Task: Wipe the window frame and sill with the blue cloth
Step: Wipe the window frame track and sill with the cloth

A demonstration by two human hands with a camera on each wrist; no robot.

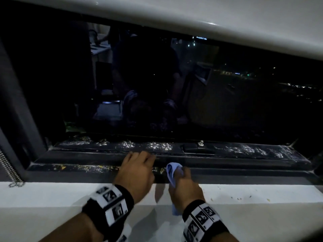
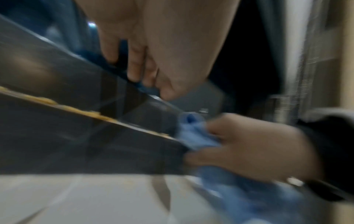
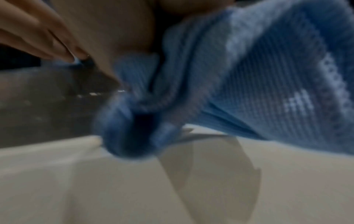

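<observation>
The blue cloth (image 1: 171,172) is bunched in my right hand (image 1: 185,186), which grips it and holds its front fold against the dark window frame's lower rail (image 1: 244,165). A tail of the cloth hangs down under my wrist over the white sill (image 1: 52,194). My left hand (image 1: 138,170) sits just left of it, with its fingertips (image 2: 134,75) resting on the rail's raised edge and holding nothing. The blurred left wrist view shows the cloth (image 2: 195,136) in my right hand (image 2: 258,148) at the rail. The cloth (image 3: 249,83) fills the right wrist view.
White and yellow specks (image 1: 157,145) dirty the inner track, and more yellow bits (image 1: 90,167) lie left of my hands. A dark latch (image 1: 197,148) sits in the track to the right. Dark glass (image 1: 174,84) rises behind. A few crumbs (image 1: 239,198) lie on the sill's right part.
</observation>
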